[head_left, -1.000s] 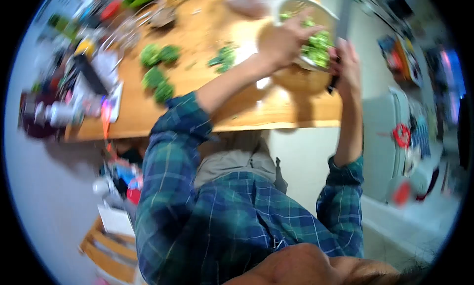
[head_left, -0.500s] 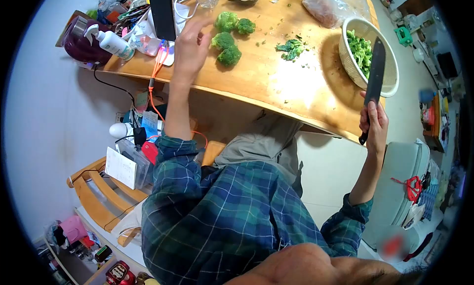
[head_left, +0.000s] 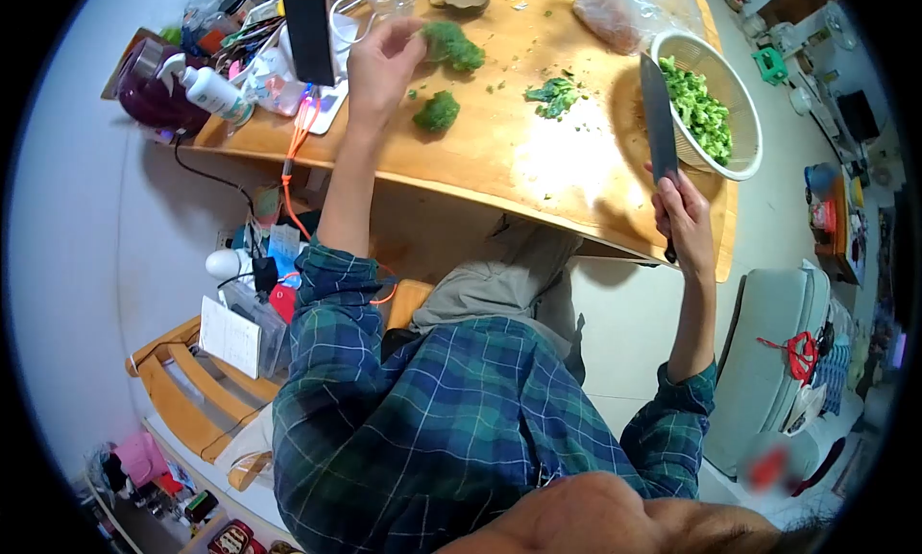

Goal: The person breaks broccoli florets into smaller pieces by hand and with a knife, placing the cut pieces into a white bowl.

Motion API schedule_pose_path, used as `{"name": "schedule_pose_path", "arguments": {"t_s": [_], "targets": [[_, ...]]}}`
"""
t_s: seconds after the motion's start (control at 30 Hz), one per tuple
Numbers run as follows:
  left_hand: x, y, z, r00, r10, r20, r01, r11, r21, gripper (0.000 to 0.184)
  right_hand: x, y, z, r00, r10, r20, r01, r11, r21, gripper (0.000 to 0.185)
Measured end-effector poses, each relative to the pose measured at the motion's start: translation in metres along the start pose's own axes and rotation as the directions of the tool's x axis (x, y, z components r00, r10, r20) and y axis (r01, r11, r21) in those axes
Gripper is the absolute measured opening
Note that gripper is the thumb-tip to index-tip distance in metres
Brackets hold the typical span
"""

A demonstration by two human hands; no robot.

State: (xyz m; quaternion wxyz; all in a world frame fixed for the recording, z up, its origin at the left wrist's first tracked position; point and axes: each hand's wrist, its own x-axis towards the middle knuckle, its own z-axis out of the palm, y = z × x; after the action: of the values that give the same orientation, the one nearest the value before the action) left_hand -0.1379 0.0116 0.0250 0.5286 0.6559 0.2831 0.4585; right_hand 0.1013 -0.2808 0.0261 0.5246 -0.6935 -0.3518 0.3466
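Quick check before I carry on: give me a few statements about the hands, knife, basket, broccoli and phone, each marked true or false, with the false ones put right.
1. The right hand holds the knife. True.
2. The knife's blade points back toward the person's body. False: it points away, with the handle end nearer the body.
3. The basket holds chopped greens. True.
4. The phone is at the right end of the table, next to the basket. False: it is toward the left end, near the pump bottle.
5. The left hand is inside the basket. False: its fingers are at the broccoli.
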Motion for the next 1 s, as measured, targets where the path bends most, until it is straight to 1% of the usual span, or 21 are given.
{"name": "schedule_pose_path", "arguments": {"t_s": [0.03, 0.07, 0.13, 0.17, 0.2, 0.27, 0.3, 0.33, 0.37, 0.4, 0.47, 0.5, 0.57, 0.6, 0.63, 0.67, 0.73, 0.77, 0.8, 0.87, 1.0], "targets": [[0.011, -0.002, 0.012, 0.997, 0.02, 0.08, -0.013, 0.995, -0.098, 0.022, 0.007, -0.002, 0.004, 0.999, -0.04, -0.028, 0.041, 0.999, 0.025, 0.03], [0.009, 0.009, 0.015, 0.995, -0.091, 0.045, 0.094, 0.994, -0.064, 0.022, 0.011, -0.001, 0.004, 0.998, -0.07, -0.005, 0.07, 0.997, 0.023, 0.031], [0.018, 0.016, 0.063, 0.987, 0.046, 0.157, -0.038, 0.998, -0.05, 0.023, 0.034, -0.024, 0.026, 0.986, -0.147, -0.073, 0.158, 0.972, 0.176, 0.033], [0.018, 0.019, 0.064, 0.987, 0.049, 0.155, -0.047, 0.999, -0.02, 0.024, 0.037, -0.023, 0.024, 0.99, -0.137, -0.03, 0.14, 0.967, 0.211, 0.032], [0.024, 0.019, 0.09, 0.942, 0.299, 0.152, -0.319, 0.94, 0.125, 0.025, 0.054, -0.027, 0.036, 0.993, -0.113, -0.04, 0.119, 0.964, 0.239, 0.031], [0.029, 0.024, 0.098, 0.907, 0.392, 0.156, -0.418, 0.883, 0.212, 0.025, 0.067, -0.018, 0.035, 0.996, -0.094, -0.003, 0.092, 0.968, 0.235, 0.03], [0.04, 0.024, 0.108, 0.927, 0.348, 0.14, -0.368, 0.915, 0.163, 0.025, 0.072, -0.003, 0.032, 0.94, -0.332, -0.079, 0.306, 0.922, -0.236, 0.031], [0.054, 0.023, 0.113, 0.946, 0.304, 0.111, -0.317, 0.94, 0.128, 0.025, 0.078, 0.01, 0.033, 0.831, -0.556, -0.008, 0.417, 0.634, -0.651, 0.031], [0.059, 0.013, 0.114, 0.943, 0.316, 0.1, -0.327, 0.937, 0.125, 0.025, 0.072, -0.002, 0.034, 0.923, -0.385, -0.009, 0.301, 0.737, -0.605, 0.032], [0.067, 0.003, 0.118, 0.947, 0.306, 0.092, -0.316, 0.941, 0.122, 0.025, 0.071, 0.014, 0.033, 0.887, -0.461, -0.024, 0.276, 0.572, -0.772, 0.031], [0.076, -0.006, 0.131, 0.955, 0.25, 0.16, -0.226, 0.962, -0.152, 0.025, 0.071, 0.017, 0.03, 0.966, -0.256, -0.046, 0.117, 0.587, -0.801, 0.032], [0.073, -0.009, 0.141, 0.913, 0.386, 0.135, -0.402, 0.906, 0.131, 0.025, 0.07, 0.01, 0.028, 0.964, -0.262, -0.046, 0.118, 0.575, -0.809, 0.032], [0.069, -0.012, 0.15, 0.791, 0.601, 0.11, -0.608, 0.755, 0.246, 0.029, 0.06, -0.002, 0.026, 0.861, -0.483, 0.161, 0.307, 0.24, -0.921, 0.035], [0.062, -0.012, 0.148, 0.723, 0.68, 0.121, -0.679, 0.668, 0.304, 0.032, 0.061, -0.01, 0.027, 0.848, -0.493, 0.197, 0.305, 0.147, -0.941, 0.042], [0.058, -0.01, 0.148, 0.673, 0.724, 0.154, -0.735, 0.63, 0.252, 0.037, 0.064, -0.024, 0.032, 0.848, -0.527, 0.06, 0.384, 0.533, -0.754, 0.048], [0.054, -0.008, 0.151, 0.509, 0.846, 0.156, -0.844, 0.455, 0.285, 0.041, 0.069, -0.047, 0.04, 0.86, -0.501, -0.098, 0.424, 0.808, -0.41, 0.054], [0.048, -0.001, 0.153, 0.495, 0.849, 0.185, -0.861, 0.449, 0.24, 0.047, 0.082, -0.052, 0.04, 0.894, -0.424, -0.143, 0.397, 0.899, -0.184, 0.063], [0.047, -0.004, 0.161, 0.5, 0.842, 0.201, -0.863, 0.464, 0.201, 0.048, 0.105, -0.055, 0.043, 0.947, -0.299, -0.116, 0.32, 0.908, 0.27, 0.068], [0.042, -0.006, 0.16, 0.513, 0.835, 0.2, -0.857, 0.484, 0.177, 0.049, 0.108, -0.053, 0.044, 0.945, -0.297, -0.139, 0.325, 0.902, 0.284, 0.064], [0.04, -0.009, 0.162, 0.531, 0.803, 0.271, -0.847, 0.489, 0.209, 0.051, 0.134, -0.04, 0.04, 0.967, -0.245, 0.065, 0.19, 0.871, 0.453, 0.056], [0.04, -0.019, 0.162, 0.61, 0.723, 0.326, -0.792, 0.533, 0.299, 0.041, 0.148, -0.02, 0.044, 0.957, -0.291, 0.011, 0.235, 0.795, 0.559, 0.044]]}}
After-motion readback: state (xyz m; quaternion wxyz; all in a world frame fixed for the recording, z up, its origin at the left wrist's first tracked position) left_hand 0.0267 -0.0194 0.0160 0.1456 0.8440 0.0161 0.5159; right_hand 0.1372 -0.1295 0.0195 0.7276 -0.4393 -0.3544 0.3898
